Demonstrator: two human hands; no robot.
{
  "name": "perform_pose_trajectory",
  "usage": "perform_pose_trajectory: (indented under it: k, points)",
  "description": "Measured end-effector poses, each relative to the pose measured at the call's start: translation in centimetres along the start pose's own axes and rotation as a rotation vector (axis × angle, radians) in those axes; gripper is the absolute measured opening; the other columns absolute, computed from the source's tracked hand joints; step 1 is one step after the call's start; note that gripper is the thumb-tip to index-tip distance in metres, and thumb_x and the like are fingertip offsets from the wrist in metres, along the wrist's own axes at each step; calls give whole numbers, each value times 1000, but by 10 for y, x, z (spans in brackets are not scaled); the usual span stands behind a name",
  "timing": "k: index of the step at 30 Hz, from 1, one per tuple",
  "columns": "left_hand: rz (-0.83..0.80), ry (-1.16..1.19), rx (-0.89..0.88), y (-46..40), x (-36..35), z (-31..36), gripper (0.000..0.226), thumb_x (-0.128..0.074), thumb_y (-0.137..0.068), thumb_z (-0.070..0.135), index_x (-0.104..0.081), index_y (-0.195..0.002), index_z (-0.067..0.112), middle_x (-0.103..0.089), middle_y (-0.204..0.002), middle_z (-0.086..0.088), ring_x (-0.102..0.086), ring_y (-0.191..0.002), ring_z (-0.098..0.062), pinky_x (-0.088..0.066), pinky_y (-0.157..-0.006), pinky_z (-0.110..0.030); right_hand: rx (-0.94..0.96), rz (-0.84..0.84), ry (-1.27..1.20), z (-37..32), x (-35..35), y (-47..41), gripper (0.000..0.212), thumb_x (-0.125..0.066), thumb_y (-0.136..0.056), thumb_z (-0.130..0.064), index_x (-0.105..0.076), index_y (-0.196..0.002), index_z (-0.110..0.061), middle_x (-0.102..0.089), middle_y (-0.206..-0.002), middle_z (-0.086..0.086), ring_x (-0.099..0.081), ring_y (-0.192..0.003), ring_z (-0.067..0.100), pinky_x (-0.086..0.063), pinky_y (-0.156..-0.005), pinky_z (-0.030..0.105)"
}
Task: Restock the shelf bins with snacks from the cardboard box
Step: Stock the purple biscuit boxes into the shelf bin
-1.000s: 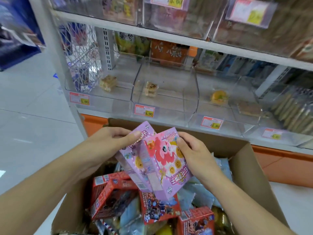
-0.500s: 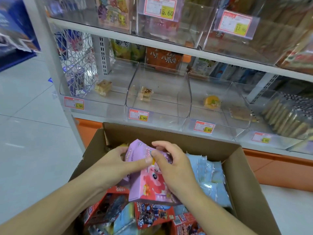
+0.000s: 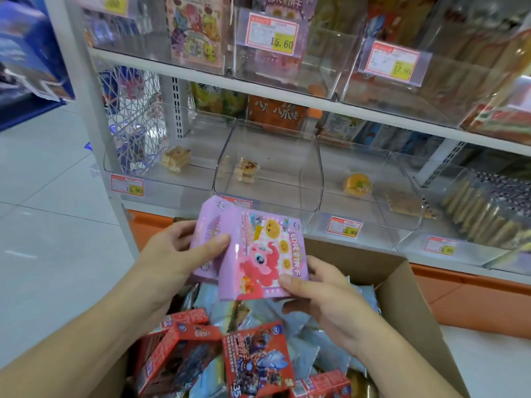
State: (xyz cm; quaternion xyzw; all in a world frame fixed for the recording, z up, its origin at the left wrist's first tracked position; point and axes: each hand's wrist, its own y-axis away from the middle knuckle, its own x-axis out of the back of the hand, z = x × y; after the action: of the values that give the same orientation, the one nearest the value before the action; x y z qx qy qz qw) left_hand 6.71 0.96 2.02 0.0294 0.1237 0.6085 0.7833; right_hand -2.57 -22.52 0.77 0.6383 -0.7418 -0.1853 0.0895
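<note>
1. My left hand [image 3: 172,254] grips a glossy purple snack box [image 3: 207,239].
2. My right hand [image 3: 324,294] pinches the flat pink snack box [image 3: 264,259], above the cardboard box [image 3: 402,297].
3. Clear, curved plastic bins [image 3: 270,173] sit at twelve o'clock.

1. Pale tiled floor [image 3: 43,225] runs off to the left of the shelving.
2. A blue display stand [image 3: 26,61] sits far left, blurred.
3. A white upright post [image 3: 94,133] frames the unit's left edge.
4. A white wire mesh panel [image 3: 138,116] hangs behind it, with blue packaging showing through.
5. An orange base strip [image 3: 474,300] runs along the bottom of the unit.
6. Red-and-yellow price tags read 13.90 [image 3: 127,185], 15.60 [image 3: 272,33] and 12.80 [image 3: 344,227].
</note>
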Motion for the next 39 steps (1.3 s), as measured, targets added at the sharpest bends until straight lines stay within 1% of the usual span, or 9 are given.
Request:
perform_pose_trajectory:
  k: [6, 8, 13, 18, 21, 23, 26, 31, 39]
  points:
    - [34, -165, -20, -6, 24, 27, 14, -74, -94, 17, -77, -107, 16, -82, -91, -6, -78, -70, -13, -54, -51, -15, 227, 15, 65, -27, 42, -2, 69, -91, -59, 7, -77, -119, -24, -76, -120, 19, -72, -104, 31, -60, -87, 39]
    - [-26, -258, -12, -7, 26, 29, 15, -73, -96, 21, -79, -109, 19, -83, -92, -5, -80, -79, -15, -55, -55, -15, 275, 0, 98, -31, 45, -2, 71, -92, -59, 6, -77, -121, -24, -76, -119, 18, -73, -106, 31, -62, -84, 35]
    - [-207, -318, -6, 0, 9, 19, 34, -73, -87, 40, -82, -110, 19, -82, -105, -1, -78, -103, -20, -57, -92, -32, 339, -9, 269, -27, 27, -7, 62, -92, -64, 2, -73, -122, -11, -79, -115, 9, -74, -111, 28, -62, -93, 38]
    - [-373, -294, 11, 7, -3, 17, 48, -64, -92, 54, -78, -120, 16, -81, -114, -3, -74, -103, -14, -54, -83, -21, 396, 47, 304, -13, 8, -9, 40, -89, -76, -6, -69, -111, -12, -77, -112, 3, -72, -103, 19, -57, -91, 32]
    - [-477, -298, 30, 12, -3, 6, 92, -90, -60, 73, -68, -131, 20, -78, -121, -1, -73, -116, -16, -58, -96, -28, 389, 53, 200, -12, 5, -8, 27, -81, -91, -11, -64, -111, -11, -74, -116, 9, -71, -107, 15, -52, -88, 22]
    - [-482, -262, 30, 15, -2, 1, 110, -99, -43, 67, -61, -137, 26, -76, -126, 1, -72, -119, -16, -59, -95, -28, 379, 50, 165, -13, 6, -8, 28, -78, -91, -3, -63, -114, -11, -73, -119, 12, -71, -110, 18, -54, -90, 24]
    - [-507, -268, -14, 20, -2, 5, 104, -101, -50, 53, -58, -141, 32, -73, -132, 6, -69, -123, -13, -58, -97, -29, 374, 45, 204, -13, 4, -8, 28, -74, -94, 0, -64, -117, -12, -74, -121, 9, -71, -116, 21, -55, -99, 28]
    - [-234, -316, -128, 24, -3, 10, 75, -94, -56, 52, -70, -125, 38, -77, -121, 10, -73, -113, -12, -56, -101, -41, 403, 78, 161, -12, -5, -7, 35, -69, -94, 9, -67, -122, -11, -77, -121, 1, -71, -118, 15, -54, -98, 24]
    - [-163, -278, -161, 36, -16, 4, 94, -103, -46, 55, -59, -127, 36, -75, -121, 17, -72, -112, -5, -55, -95, -33, 387, 171, 31, -5, -21, -2, 28, -66, -98, 4, -69, -120, -13, -79, -116, 1, -73, -114, 16, -56, -102, 36]
